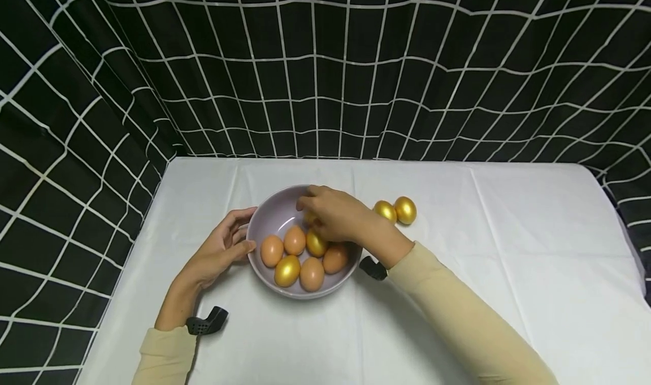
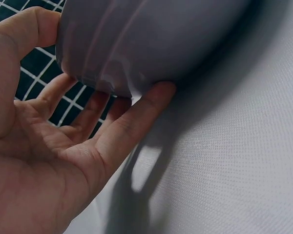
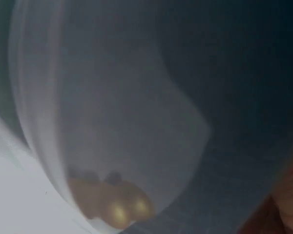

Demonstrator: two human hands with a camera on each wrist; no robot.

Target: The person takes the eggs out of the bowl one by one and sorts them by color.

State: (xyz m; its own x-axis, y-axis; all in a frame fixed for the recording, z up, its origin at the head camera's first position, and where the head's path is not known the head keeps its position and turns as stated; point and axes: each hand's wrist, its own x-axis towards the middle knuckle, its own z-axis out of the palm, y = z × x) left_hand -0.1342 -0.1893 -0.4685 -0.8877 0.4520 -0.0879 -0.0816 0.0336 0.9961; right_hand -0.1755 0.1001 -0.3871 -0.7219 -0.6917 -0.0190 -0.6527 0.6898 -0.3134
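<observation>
A mauve bowl (image 1: 278,201) sits on the white-covered table with several brown eggs (image 1: 272,251) and golden eggs (image 1: 287,271) inside. My left hand (image 1: 224,246) holds the bowl from its left, thumb at the rim and fingers against the outer wall. In the left wrist view, the fingertips (image 2: 163,91) meet the bowl's side low down. My right hand (image 1: 338,212) reaches over the right rim into the bowl, fingers curled round a golden egg (image 1: 308,217) that they mostly cover. The right wrist view mainly shows the bowl's glossy outer wall (image 3: 117,112).
Two golden eggs (image 1: 405,210) lie side by side on the table (image 1: 458,294) right of the bowl, one partly behind the right wrist. Black cloth with a white grid (image 1: 330,79) hangs behind and at the sides of the table.
</observation>
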